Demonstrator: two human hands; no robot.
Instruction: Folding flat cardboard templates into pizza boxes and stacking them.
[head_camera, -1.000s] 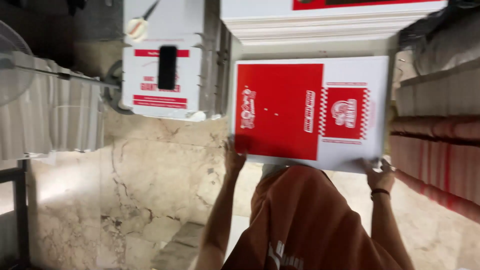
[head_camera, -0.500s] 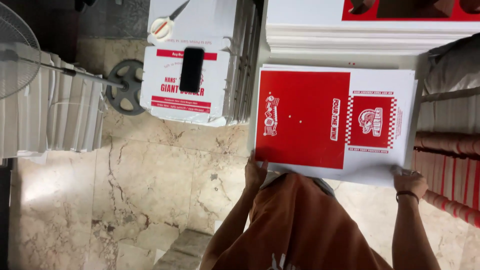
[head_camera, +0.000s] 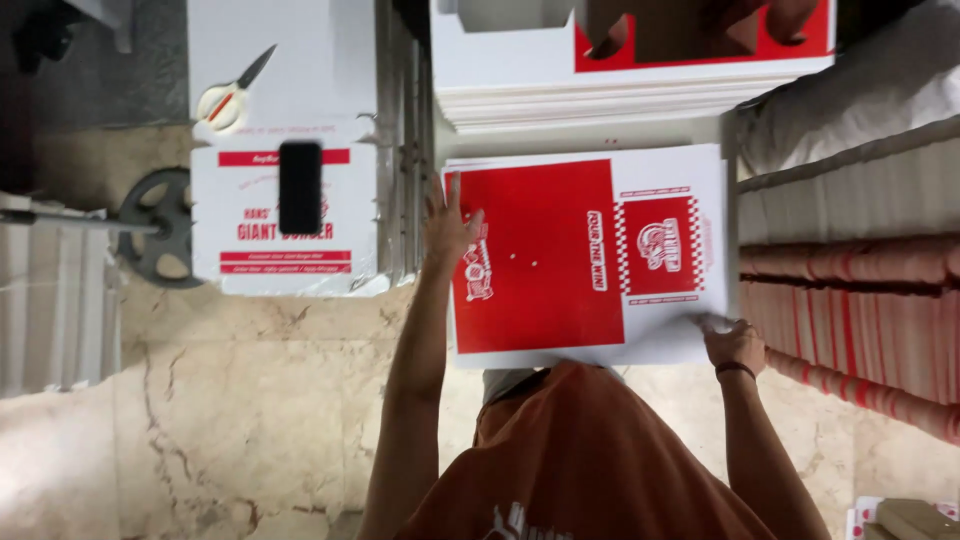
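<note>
Lying flat w/ its printed side up, a red-and-white cardboard box blank sits on a pile of like sheets in front of the person. Left hand is open, fingers spread, palm pressed flat on the blank's left edge. Right hand is closed round the blank's near right corner, pinching it. Beyond it, a taller stack of flat blanks. To the left, another white-and-red box stack carries a black phone and, further back, scissors w/ pale handles. A dark metal wheel lies on the marble floor beside that stack. Orange shirt fills the bottom centre. Bundled red-striped blanks on edge line the right side.
</note>
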